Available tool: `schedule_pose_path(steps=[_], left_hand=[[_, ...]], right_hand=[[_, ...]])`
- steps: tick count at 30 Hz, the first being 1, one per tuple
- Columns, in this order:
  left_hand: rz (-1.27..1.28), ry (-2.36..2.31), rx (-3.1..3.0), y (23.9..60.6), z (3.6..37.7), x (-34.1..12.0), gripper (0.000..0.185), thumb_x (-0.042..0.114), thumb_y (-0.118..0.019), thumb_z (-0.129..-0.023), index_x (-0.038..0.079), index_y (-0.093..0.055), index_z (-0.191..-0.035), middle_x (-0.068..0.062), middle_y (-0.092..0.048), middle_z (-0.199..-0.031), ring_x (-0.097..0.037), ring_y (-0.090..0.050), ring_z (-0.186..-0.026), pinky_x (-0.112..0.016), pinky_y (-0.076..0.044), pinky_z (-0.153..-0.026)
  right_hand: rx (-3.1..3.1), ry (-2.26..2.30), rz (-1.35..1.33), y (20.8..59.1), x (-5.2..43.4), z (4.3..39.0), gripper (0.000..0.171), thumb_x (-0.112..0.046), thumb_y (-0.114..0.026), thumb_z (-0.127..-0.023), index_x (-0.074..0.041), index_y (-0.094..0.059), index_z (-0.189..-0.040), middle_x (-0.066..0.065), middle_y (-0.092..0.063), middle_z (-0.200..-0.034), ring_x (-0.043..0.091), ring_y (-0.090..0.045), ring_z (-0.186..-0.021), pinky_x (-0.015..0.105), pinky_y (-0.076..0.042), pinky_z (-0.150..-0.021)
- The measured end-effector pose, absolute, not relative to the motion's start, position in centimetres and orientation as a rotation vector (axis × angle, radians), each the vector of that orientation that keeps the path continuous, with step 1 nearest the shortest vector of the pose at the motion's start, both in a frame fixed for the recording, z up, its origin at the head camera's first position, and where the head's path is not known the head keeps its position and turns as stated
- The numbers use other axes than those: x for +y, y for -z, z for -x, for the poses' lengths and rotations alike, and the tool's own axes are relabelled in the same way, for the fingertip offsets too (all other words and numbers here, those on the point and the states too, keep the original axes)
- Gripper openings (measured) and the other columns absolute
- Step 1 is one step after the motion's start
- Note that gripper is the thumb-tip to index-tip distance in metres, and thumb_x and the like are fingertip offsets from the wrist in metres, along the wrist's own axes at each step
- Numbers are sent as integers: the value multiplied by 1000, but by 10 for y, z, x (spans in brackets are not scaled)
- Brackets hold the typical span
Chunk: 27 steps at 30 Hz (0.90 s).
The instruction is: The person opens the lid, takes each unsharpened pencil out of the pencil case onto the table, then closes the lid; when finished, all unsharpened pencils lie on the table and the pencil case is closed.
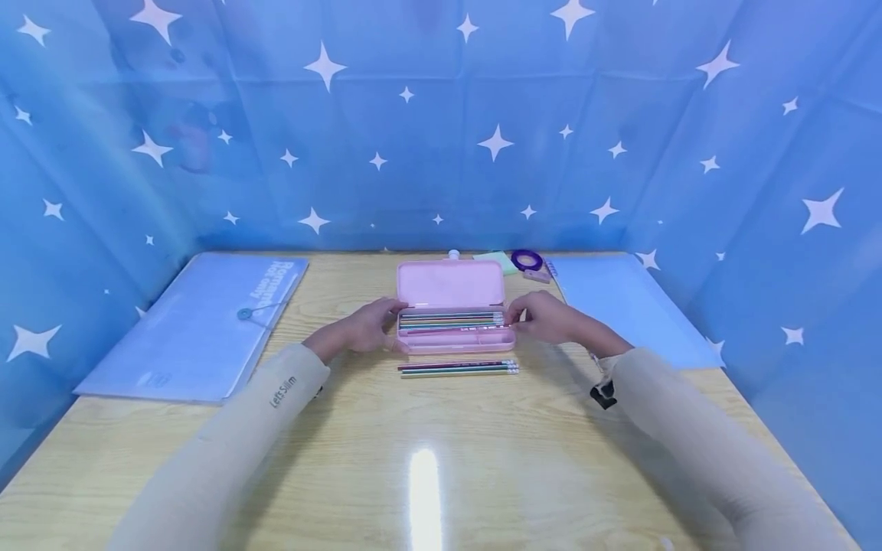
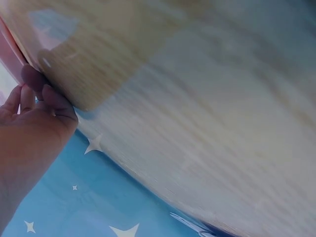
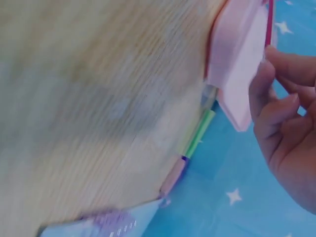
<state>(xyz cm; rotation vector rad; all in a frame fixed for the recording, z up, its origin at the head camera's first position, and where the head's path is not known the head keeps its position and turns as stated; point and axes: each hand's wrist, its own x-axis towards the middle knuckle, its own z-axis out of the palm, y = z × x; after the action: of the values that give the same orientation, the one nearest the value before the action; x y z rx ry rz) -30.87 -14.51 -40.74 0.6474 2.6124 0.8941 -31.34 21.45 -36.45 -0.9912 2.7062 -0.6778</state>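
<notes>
A pink pencil case (image 1: pixel 456 348) lies with its lid (image 1: pixel 451 283) raised and a row of pencils (image 1: pixel 451 320) inside. My left hand (image 1: pixel 372 325) holds the case's left end, fingers near the hinge corner and thumb by the front corner. At the right end, my right hand (image 1: pixel 547 315) pinches a red pencil (image 3: pixel 269 24) by its end between thumb and fingertips. The pencil lies lengthwise over the case, above the front compartment. Several more pencils (image 1: pixel 458 369) lie side by side on the table just in front of the case.
A translucent button folder (image 1: pixel 200 329) lies on the left, a pale blue folder (image 1: pixel 627 306) on the right. Behind the case are a purple tape roll (image 1: pixel 527 260), a pink eraser-like block (image 1: pixel 537 275), a green pad (image 1: pixel 498 260) and a small white-topped item (image 1: pixel 453 254). A starred blue curtain (image 1: pixel 441 153) surrounds the table.
</notes>
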Motion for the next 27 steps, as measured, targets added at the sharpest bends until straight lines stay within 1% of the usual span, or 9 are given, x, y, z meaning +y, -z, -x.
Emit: schedule_pose_path(steps=[4,9,13,15,17,21,27], left_hand=[[-657,-874,2625,405,309,-147,99,44,-83,-77,8,-32,-153,-15,-32,-157,-35,-26,-146,-47,-22,-120],[-662,-884,2624,405,311,-148,98,42,-83,-77,8,-32,-153,-16,-31,-157,-35,-26,-147,-48,-22,-120],[-646,-900,2612,407,310,-149,100,43,-84,-77,7,-31,-154,-16,-31,-157,-35,-25,-147,-48,-21,-120],[-646,-900,2608,407,310,-149,100,43,-84,-77,7,-31,-154,-16,-31,-157,-35,-25,-147,-48,-21,-121],[-651,-898,2606,408,309,-149,101,45,-83,-77,7,-31,-154,-16,-31,-157,-35,-25,-147,-48,-21,-120],[-660,-914,2604,408,310,-147,101,46,-84,-76,7,-31,-154,-15,-32,-157,-34,-25,-147,-48,-21,-120],[-655,-928,2594,407,311,-147,102,46,-84,-75,6,-31,-153,-16,-30,-157,-35,-24,-147,-48,-21,-121]], right_hand=[[2661,740,942,361,228,297,12,-1,-62,-94,-4,-73,-97,8,-70,-87,14,-56,-63,31,-50,-59],[2650,804,958,367,235,285,12,4,-63,-91,-2,-73,-95,9,-71,-85,13,-59,-63,29,-51,-58],[2694,795,1038,377,230,281,11,2,-67,-91,-4,-74,-97,6,-71,-91,11,-62,-70,27,-53,-62],[2702,781,1056,380,227,279,10,0,-68,-91,-5,-75,-97,4,-71,-94,12,-65,-77,26,-55,-66],[2698,774,1073,382,223,278,9,-2,-69,-91,-7,-75,-95,2,-69,-94,15,-67,-81,27,-57,-68],[2691,789,1134,384,218,275,9,1,-71,-89,-5,-75,-92,4,-69,-92,19,-70,-82,28,-59,-71],[2717,716,1258,389,215,273,16,10,-69,-84,-2,-75,-92,7,-69,-90,21,-69,-83,28,-60,-74]])
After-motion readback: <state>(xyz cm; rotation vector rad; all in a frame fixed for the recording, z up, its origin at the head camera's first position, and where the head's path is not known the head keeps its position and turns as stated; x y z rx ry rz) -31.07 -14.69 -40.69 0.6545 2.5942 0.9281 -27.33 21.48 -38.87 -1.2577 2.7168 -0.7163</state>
